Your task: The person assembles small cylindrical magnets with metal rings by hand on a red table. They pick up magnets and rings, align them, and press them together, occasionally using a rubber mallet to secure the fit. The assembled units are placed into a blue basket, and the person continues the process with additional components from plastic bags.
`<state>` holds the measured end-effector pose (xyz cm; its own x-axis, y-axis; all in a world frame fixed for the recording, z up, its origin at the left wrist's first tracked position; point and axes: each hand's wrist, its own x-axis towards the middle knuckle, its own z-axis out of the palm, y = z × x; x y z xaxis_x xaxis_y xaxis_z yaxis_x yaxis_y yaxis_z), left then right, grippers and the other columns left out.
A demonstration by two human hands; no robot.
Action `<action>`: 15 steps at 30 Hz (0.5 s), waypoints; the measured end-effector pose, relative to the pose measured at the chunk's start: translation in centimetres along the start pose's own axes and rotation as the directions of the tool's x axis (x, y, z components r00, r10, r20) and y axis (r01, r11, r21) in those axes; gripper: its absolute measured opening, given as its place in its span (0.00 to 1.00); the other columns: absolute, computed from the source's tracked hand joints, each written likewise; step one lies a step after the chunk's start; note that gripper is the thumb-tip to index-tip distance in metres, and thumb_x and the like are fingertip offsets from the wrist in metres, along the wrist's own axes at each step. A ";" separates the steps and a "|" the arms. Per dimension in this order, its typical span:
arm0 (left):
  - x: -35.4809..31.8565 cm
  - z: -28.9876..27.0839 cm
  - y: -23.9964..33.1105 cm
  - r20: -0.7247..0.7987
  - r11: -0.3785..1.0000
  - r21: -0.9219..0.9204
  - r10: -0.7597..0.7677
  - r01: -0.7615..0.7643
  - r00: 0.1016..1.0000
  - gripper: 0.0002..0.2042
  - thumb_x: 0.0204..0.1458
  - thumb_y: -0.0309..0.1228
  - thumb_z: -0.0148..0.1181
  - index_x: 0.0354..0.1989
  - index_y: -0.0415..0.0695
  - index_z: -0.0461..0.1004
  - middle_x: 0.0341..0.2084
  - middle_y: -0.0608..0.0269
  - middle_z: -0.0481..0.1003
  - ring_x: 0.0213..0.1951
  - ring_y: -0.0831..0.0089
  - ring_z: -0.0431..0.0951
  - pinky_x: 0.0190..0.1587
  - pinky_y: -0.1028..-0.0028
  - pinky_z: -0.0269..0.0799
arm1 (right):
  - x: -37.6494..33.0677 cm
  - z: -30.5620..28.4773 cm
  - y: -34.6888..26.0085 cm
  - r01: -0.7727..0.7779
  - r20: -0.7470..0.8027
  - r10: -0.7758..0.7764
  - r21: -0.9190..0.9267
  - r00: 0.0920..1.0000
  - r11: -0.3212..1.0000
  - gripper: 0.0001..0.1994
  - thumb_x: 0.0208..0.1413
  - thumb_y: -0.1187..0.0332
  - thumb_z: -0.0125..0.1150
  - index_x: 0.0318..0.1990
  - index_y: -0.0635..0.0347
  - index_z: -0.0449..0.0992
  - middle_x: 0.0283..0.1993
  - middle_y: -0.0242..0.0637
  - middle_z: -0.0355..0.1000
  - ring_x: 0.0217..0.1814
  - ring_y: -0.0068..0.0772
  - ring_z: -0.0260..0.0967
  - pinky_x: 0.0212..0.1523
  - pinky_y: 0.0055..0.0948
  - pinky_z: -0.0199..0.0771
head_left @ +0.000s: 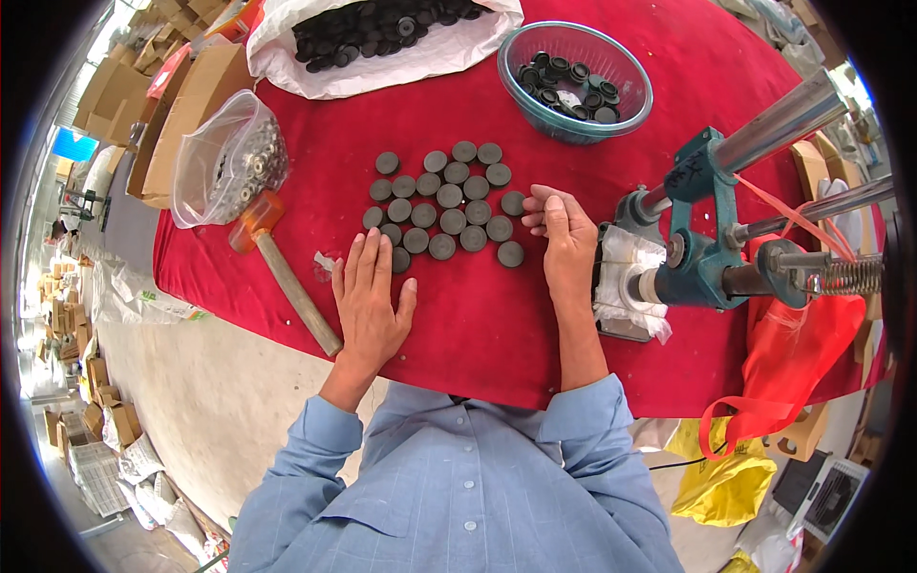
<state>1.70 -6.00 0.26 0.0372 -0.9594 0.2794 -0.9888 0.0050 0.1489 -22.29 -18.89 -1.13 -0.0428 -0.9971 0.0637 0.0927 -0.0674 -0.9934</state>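
Several dark grey round caps (449,196) lie in loose rows on the red cloth between my hands. My left hand (371,306) rests flat, palm down, its fingers stretched toward the near left caps. Its fingertips reach the edge of the group, beside a cap (373,218). To the right of the group, my right hand (567,239) is turned on its side, with loosely bent fingers pointing left. Nothing shows between its fingers and thumb; the palm is hidden. Closest to those fingers is a single cap (512,202). Another cap (510,254) sits a little nearer to me.
Left of my left hand lies a mallet (291,286), near a clear plastic container (196,177) of small metal parts. Behind are a white sack (420,74) of black caps and a clear bowl (611,48). A green hand press (702,258) stands right, beside a red bag (798,349).
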 end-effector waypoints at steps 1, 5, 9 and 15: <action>0.0 0.0 -0.1 0.000 1.000 -0.010 0.005 -0.005 1.000 0.35 0.60 0.34 0.63 0.76 0.38 0.62 0.76 0.51 0.62 0.77 0.51 0.59 0.76 0.47 0.51 | 0.0 0.0 0.0 0.003 0.003 -0.003 -0.003 1.000 1.000 0.17 0.76 0.65 0.49 0.55 0.67 0.82 0.43 0.38 0.83 0.40 0.23 0.78 0.42 0.26 0.77; -0.2 0.1 0.0 0.013 0.999 -0.043 0.006 -0.006 1.000 0.36 0.58 0.33 0.63 0.76 0.38 0.62 0.75 0.51 0.63 0.76 0.52 0.61 0.76 0.48 0.51 | -0.4 0.0 -0.2 0.002 0.007 -0.002 -0.030 1.000 1.000 0.17 0.76 0.65 0.49 0.55 0.67 0.82 0.43 0.38 0.83 0.40 0.24 0.78 0.42 0.26 0.77; -0.2 0.1 0.0 0.005 0.998 -0.066 -0.009 0.010 1.000 0.36 0.57 0.32 0.64 0.75 0.37 0.63 0.74 0.50 0.64 0.76 0.51 0.62 0.75 0.49 0.52 | -0.2 0.1 -0.3 0.000 0.009 0.000 -0.035 1.000 0.999 0.17 0.76 0.65 0.49 0.55 0.67 0.82 0.43 0.38 0.83 0.40 0.24 0.78 0.42 0.26 0.76; 0.2 0.0 -1.2 -0.137 0.981 -0.191 0.014 -0.040 0.990 0.32 0.58 0.35 0.64 0.71 0.36 0.67 0.71 0.48 0.66 0.73 0.49 0.64 0.73 0.49 0.55 | 0.0 0.1 -0.3 -0.009 0.011 0.009 0.004 1.000 1.000 0.17 0.76 0.64 0.49 0.55 0.67 0.82 0.43 0.38 0.83 0.40 0.24 0.78 0.42 0.25 0.77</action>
<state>2.91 -6.19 0.16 0.0428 -0.9115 0.4092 -0.9436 0.0977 0.3163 -22.22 -18.91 -0.86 -0.0312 -0.9980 0.0556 0.0971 -0.0583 -0.9936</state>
